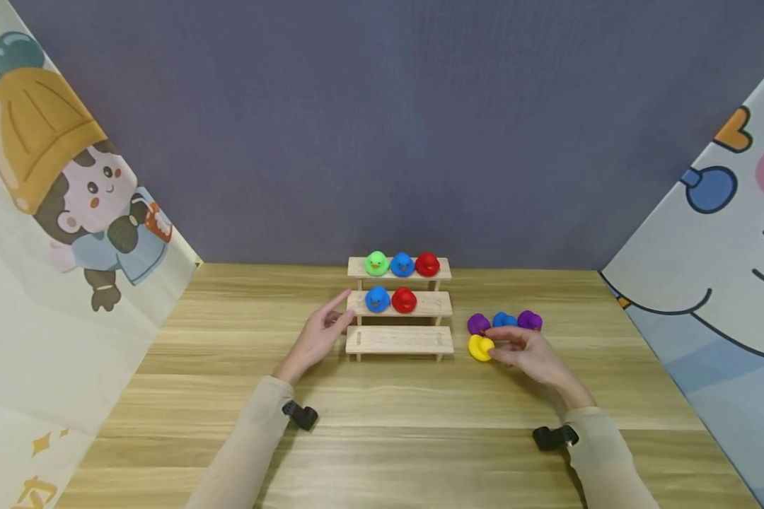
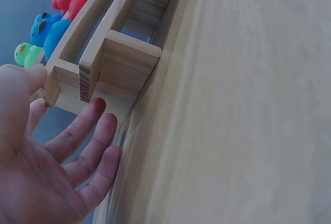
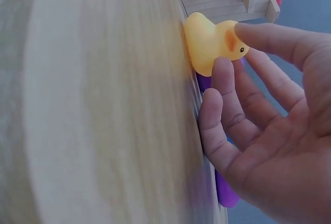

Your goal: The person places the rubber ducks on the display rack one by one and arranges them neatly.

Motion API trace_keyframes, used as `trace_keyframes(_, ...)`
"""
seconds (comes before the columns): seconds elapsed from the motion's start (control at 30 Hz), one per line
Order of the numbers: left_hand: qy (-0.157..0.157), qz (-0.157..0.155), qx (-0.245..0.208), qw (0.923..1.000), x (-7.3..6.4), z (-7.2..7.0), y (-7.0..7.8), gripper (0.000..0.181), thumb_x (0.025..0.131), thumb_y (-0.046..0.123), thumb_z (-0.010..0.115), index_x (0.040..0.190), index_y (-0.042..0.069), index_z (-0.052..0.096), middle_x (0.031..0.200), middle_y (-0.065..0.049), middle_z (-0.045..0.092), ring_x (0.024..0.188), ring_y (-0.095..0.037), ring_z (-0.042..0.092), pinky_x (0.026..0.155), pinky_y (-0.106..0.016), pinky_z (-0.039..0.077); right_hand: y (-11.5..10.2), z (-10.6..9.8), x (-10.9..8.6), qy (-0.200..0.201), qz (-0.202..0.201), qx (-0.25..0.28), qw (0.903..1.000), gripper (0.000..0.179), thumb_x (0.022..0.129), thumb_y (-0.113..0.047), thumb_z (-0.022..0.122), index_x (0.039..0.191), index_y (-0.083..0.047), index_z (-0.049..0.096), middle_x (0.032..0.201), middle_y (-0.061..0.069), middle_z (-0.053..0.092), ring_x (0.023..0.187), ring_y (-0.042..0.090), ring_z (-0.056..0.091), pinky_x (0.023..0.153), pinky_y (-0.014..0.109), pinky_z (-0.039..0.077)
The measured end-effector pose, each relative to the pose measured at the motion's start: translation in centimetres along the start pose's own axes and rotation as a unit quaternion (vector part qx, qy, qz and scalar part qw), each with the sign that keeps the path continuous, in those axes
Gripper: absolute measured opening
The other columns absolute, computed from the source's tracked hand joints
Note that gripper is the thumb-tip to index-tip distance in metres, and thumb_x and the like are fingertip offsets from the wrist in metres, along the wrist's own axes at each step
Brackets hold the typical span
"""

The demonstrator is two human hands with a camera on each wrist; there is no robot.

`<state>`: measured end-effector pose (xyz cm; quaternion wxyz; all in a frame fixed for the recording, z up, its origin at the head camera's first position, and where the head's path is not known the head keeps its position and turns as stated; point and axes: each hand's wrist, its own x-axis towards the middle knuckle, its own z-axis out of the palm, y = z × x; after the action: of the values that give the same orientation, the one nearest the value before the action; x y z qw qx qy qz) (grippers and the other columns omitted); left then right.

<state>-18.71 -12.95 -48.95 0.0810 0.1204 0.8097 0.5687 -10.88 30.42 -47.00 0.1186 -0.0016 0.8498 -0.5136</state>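
A small three-tier wooden shelf [image 1: 400, 341] stands at the table's back. My left hand [image 1: 318, 338] is at its left end, thumb and index finger against the middle tier, other fingers loosely spread [image 2: 57, 167]. On the right, my right hand [image 1: 535, 357] pinches a yellow rubber duck [image 1: 480, 348] by its head between thumb and fingers; the duck [image 3: 204, 43] is at the tabletop. Behind it sit a purple duck [image 1: 477, 324], a blue duck [image 1: 504, 320], partly hidden by the hand, and another purple duck [image 1: 530, 319].
The top tier bears a green duck [image 1: 376, 264], a blue duck [image 1: 402, 265] and a red duck [image 1: 428, 265]. On the middle tier are a blue duck [image 1: 377, 300] and a red duck [image 1: 404, 300]. A dark wall panel [image 1: 395, 141] rises behind, with printed panels at both sides.
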Motion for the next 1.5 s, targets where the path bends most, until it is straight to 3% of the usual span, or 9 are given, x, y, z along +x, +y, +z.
trace_keyframes(0.23,-0.006,-0.013,-0.002,0.9999,-0.2,0.0,1.0,0.058,0.114,0.03,0.054,0.168,0.021,0.035,0.131,-0.025,0.072,0.11,-0.037,0.072,0.098,-0.056,0.058,-0.3,0.0,0.1,0.006,0.008,0.009,0.9999,0.048,0.099,-0.019,0.077,0.14,0.004,0.065,0.13,0.025,0.072,0.094,0.016,0.073,0.074,0.028,0.063)
trace_keyframes(0.43,-0.01,-0.01,0.001,0.9999,-1.2,-0.4,3.6,0.056,0.113,0.024,0.055,0.166,0.016,0.038,0.128,-0.027,0.073,0.108,-0.036,0.072,0.094,-0.047,0.059,-0.5,-0.1,0.3,0.011,0.0,0.015,0.9998,0.049,0.099,-0.019,0.078,0.14,0.006,0.065,0.129,0.025,0.073,0.091,0.016,0.072,0.076,0.03,0.064)
trace_keyframes(0.7,0.004,0.0,-0.002,1.0,0.1,0.1,0.2,0.059,0.112,0.035,0.057,0.167,0.022,0.038,0.128,-0.022,0.074,0.108,-0.033,0.072,0.096,-0.048,0.059,-0.6,-0.4,0.6,0.018,-0.015,0.008,0.9997,0.047,0.099,-0.02,0.079,0.137,0.005,0.067,0.121,0.023,0.076,0.088,0.021,0.075,0.077,0.033,0.065)
trace_keyframes(0.97,0.005,-0.006,0.001,1.0,0.1,0.1,0.3,0.058,0.113,0.035,0.056,0.167,0.023,0.038,0.129,-0.022,0.074,0.11,-0.032,0.072,0.099,-0.052,0.059,-1.2,-0.6,0.5,0.019,-0.024,-0.007,0.9995,0.046,0.099,-0.021,0.078,0.137,0.003,0.067,0.108,0.015,0.078,0.082,0.021,0.073,0.069,0.033,0.062)
trace_keyframes(1.23,-0.008,-0.016,-0.019,0.9997,0.3,0.2,0.4,0.058,0.113,0.024,0.054,0.167,0.014,0.035,0.127,-0.03,0.073,0.102,-0.038,0.071,0.098,-0.06,0.059,-1.5,-0.8,0.5,0.026,-0.022,-0.02,0.9992,0.045,0.099,-0.025,0.078,0.135,0.0,0.07,0.101,0.009,0.078,0.082,0.025,0.072,0.067,0.033,0.06)
trace_keyframes(1.5,-0.003,-0.001,-0.014,0.9999,0.1,0.0,0.0,0.06,0.112,0.035,0.057,0.167,0.022,0.037,0.127,-0.023,0.075,0.1,-0.029,0.072,0.095,-0.051,0.061,-1.6,-0.9,0.6,0.028,-0.025,-0.022,0.9991,0.043,0.098,-0.025,0.079,0.133,-0.001,0.071,0.098,0.017,0.076,0.08,0.031,0.071,0.067,0.034,0.061)
